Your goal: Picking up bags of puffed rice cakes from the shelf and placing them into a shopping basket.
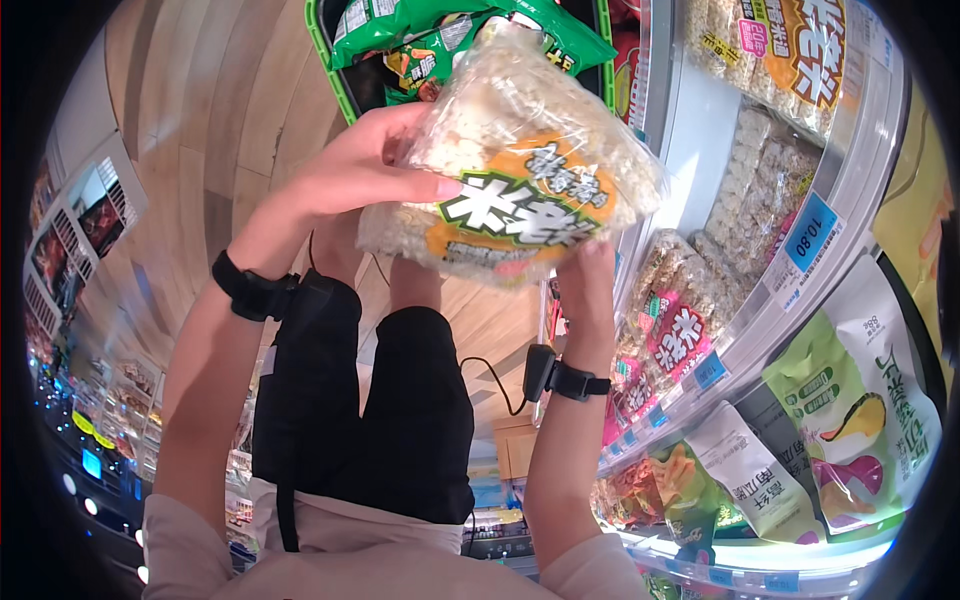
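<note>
My left hand [375,165] grips the left edge of a clear plastic bag of puffed rice cakes [525,165] with an orange printed label, its thumb lying on the front. My right hand [589,274] holds the bag's lower right corner, its fingers partly hidden behind it. The bag is tilted and overlaps the near side of a black basket with a green rim [328,67]. Inside that basket lie green snack bags [585,45], partly covered by the rice cake bag.
On the right, a curved shelf [694,150] holds more rice cake bags [679,330], with price tags [810,232] along its edge. A lower shelf carries green and white snack pouches [855,420]. Wooden flooring [247,112] lies to the left, with display racks [82,232] beyond.
</note>
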Tool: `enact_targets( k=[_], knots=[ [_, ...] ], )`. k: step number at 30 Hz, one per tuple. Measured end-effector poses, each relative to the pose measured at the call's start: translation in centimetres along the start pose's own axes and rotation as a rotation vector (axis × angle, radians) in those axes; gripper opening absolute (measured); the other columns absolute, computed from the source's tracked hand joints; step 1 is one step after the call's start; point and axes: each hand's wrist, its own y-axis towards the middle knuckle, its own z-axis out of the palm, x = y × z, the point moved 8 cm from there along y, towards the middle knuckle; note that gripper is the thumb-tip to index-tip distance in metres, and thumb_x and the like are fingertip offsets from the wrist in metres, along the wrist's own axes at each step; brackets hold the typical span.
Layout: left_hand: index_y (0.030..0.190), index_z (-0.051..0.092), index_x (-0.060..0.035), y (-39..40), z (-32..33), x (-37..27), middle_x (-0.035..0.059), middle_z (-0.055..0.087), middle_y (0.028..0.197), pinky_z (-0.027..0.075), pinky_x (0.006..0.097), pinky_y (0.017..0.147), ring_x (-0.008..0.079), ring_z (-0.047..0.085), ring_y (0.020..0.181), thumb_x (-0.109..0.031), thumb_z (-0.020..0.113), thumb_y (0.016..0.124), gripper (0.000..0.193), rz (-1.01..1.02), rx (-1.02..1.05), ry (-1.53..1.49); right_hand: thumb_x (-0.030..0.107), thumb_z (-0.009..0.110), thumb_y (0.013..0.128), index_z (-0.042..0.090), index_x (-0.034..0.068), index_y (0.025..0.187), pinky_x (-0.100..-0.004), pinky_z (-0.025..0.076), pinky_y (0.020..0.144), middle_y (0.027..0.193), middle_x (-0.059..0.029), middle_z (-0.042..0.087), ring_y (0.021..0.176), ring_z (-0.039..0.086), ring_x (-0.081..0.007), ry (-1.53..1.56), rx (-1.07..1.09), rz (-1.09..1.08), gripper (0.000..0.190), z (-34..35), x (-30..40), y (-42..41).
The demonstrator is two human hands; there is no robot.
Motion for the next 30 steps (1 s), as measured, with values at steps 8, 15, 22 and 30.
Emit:
enact_targets(
  k=[8,15,22,30],
  knots=[
    [0.140,0.042,-0.0049,3.4,7.6,-5.4,0.0157,0.053,0.130,0.045,0.0393,0.097,0.0249,0.055,0.118,-0.022,0.072,0.087,0.064,0.004,0.155,0.439,0.048,0.045,0.101,0.040,0.007,0.142,-0.0433,0.040,0.106,0.138,-0.0098,0.051,0.126,0.050,-0.0260,0.067,-0.465,-0.248,0.058,-5.6,6.7,-4.7],
    [0.135,0.047,-0.0041,-0.6,2.3,2.4,0.0122,0.060,0.122,0.047,0.0365,0.095,0.0226,0.060,0.110,-0.018,0.069,0.089,0.053,-0.132,0.088,0.470,0.052,0.056,0.093,0.040,0.013,0.144,-0.0535,0.030,0.113,0.147,-0.0087,0.045,0.134,0.043,-0.0297,0.169,-0.530,-0.497,0.067,-9.4,12.0,-3.8],
    [0.124,0.055,0.0006,-8.8,-3.0,5.4,0.0120,0.065,0.109,0.048,0.0336,0.093,0.0205,0.062,0.108,-0.008,0.062,0.090,0.036,-0.259,-0.048,0.675,0.042,0.064,0.093,0.045,0.002,0.136,-0.0362,0.039,0.105,0.134,-0.0144,0.053,0.119,0.051,-0.0225,-0.001,-0.549,-0.587,0.062,-8.8,16.2,1.3],
    [0.124,0.054,0.0013,-10.3,-5.7,8.2,0.0132,0.065,0.113,0.048,0.0345,0.094,0.0227,0.062,0.108,-0.011,0.058,0.092,0.034,-0.335,-0.175,0.726,0.041,0.074,0.086,0.031,-0.006,0.135,-0.0333,0.045,0.090,0.128,-0.0169,0.046,0.109,0.053,-0.0223,-0.186,-0.959,-0.480,0.080,-9.8,13.8,-0.3]
  ],
)
